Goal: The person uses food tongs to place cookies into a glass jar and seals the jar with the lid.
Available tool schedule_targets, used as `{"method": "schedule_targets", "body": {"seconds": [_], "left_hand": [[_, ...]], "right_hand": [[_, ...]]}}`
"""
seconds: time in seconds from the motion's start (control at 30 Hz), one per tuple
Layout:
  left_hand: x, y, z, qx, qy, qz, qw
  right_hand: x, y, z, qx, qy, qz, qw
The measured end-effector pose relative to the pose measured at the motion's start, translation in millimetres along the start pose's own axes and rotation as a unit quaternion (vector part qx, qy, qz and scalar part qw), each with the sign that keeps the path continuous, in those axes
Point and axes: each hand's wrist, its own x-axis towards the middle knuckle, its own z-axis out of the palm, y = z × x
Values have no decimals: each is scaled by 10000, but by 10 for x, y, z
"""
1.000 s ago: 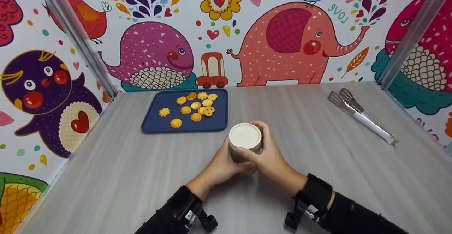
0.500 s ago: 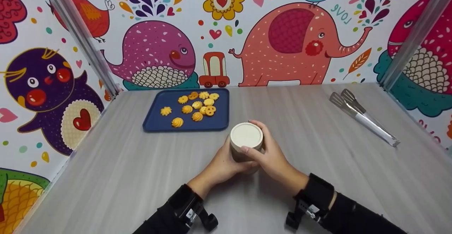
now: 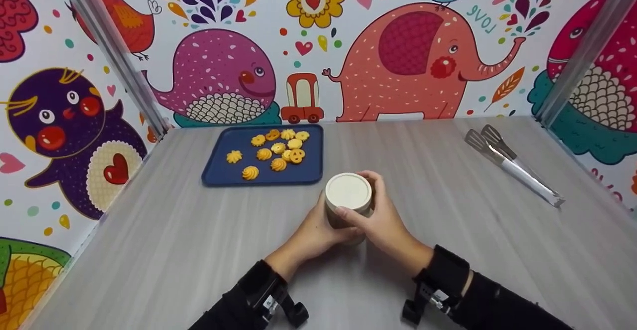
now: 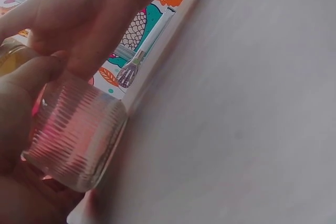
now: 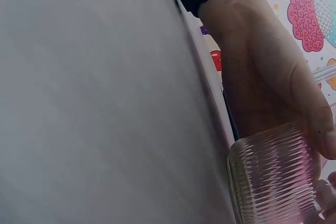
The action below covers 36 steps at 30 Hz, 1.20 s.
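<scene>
A clear ribbed jar (image 4: 79,129) with a cream-coloured lid (image 3: 349,190) stands upright between both hands in the middle of the table. My left hand (image 3: 318,228) grips the jar's body from the left side, thumb across the near side. From the right, my right hand (image 3: 388,220) holds the lid by its edge, with the thumb at the near rim and fingers round the far side. In the right wrist view the ribbed glass (image 5: 273,177) is see-through. Fingers behind the jar are partly hidden in the head view.
A blue tray (image 3: 219,173) with several cookies (image 3: 277,148) lies at the back left. Metal tongs (image 3: 515,165) lie at the back right of the grey table (image 3: 164,250). Cartoon-printed walls (image 3: 318,46) enclose the back and sides.
The view has shifted slightly. Both hands stay on the jar; the right fingers at the far side of the lid have moved a little.
</scene>
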Motion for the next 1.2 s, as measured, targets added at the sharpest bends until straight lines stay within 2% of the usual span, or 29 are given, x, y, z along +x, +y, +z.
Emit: {"method": "schedule_targets", "body": {"seconds": [0.5,0.93,1.2], "left_hand": [[-7,-6,-4,129,-4,-160,9998],[-12,0,0,288,-14,-124,9995],[-10,-3,-5,287,11,-198,9994]], "right_hand": [[-11,-10,-11,-74,-84,-97,9999],[-31,9,-25,-92,-147,-215,9996],[-22,8,-12,-41,-75,-78,9999]]}}
